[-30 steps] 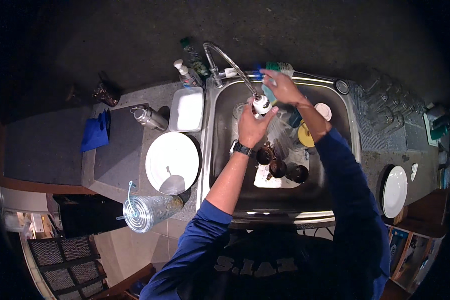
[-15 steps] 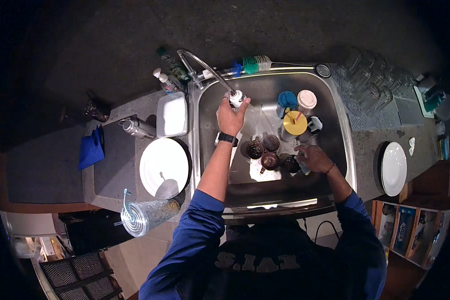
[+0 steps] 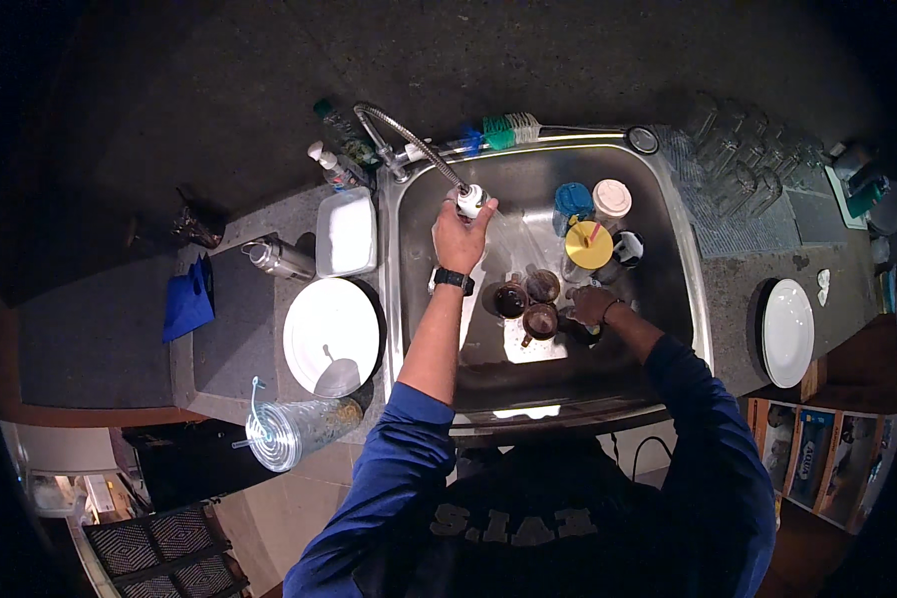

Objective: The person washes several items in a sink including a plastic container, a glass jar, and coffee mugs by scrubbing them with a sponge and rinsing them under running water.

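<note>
My left hand (image 3: 458,237) is closed round the white spray head (image 3: 471,200) of the flexible faucet, over the left side of the steel sink (image 3: 618,374). A faint streak of water seems to run from it toward several brown mugs. One mug (image 3: 509,300) is at the left, another (image 3: 541,287) behind, and a third (image 3: 539,322) in front. My right hand (image 3: 594,304) is low in the sink, just right of these mugs and over a dark cup (image 3: 580,329). Its fingers are bent and partly hidden, so any hold is unclear.
Behind my right hand stand a yellow-lidded cup (image 3: 589,245), a blue-lidded cup (image 3: 573,200), a pale-lidded cup (image 3: 612,198) and a black-and-white cup (image 3: 628,248). White plates (image 3: 314,319) (image 3: 787,334) flank the sink. Glass mugs (image 3: 738,184) stand back right; a tumbler (image 3: 279,437) lies front left.
My right hand has shifted left and slightly back, closer to the brown mugs. My left hand stays on the spray head in nearly the same place.
</note>
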Demonstrator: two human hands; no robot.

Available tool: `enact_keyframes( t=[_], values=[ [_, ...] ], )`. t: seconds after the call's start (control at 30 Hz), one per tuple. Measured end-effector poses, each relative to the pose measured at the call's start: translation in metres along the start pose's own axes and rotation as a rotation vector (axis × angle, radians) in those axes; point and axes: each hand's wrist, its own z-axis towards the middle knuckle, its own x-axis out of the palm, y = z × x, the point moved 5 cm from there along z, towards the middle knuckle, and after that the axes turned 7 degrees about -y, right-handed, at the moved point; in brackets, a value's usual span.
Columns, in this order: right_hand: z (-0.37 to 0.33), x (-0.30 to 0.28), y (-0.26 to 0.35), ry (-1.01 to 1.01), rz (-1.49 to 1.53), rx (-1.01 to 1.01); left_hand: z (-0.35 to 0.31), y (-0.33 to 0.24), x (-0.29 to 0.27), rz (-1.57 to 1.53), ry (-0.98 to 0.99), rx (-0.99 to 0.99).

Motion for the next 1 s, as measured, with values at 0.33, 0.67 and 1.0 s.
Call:
enact_keyframes(
  t=[0.33, 0.67, 1.0],
  values=[
    [0.035, 0.034, -0.023, 0.061, -0.036, -0.061, -0.003, 0.010, 0.007, -0.213, 0.008, 0.003],
    [-0.049, -0.016, -0.004, -0.218, 0.041, -0.103, -0.082, 0.189, 0.053, 0.495, 0.757, -0.106],
    [-0.204, -0.027, 0.002, -0.926, 0.351, 0.253, -0.085, 0.108, 0.045, -0.256, 0.582, -0.260]
  ],
)
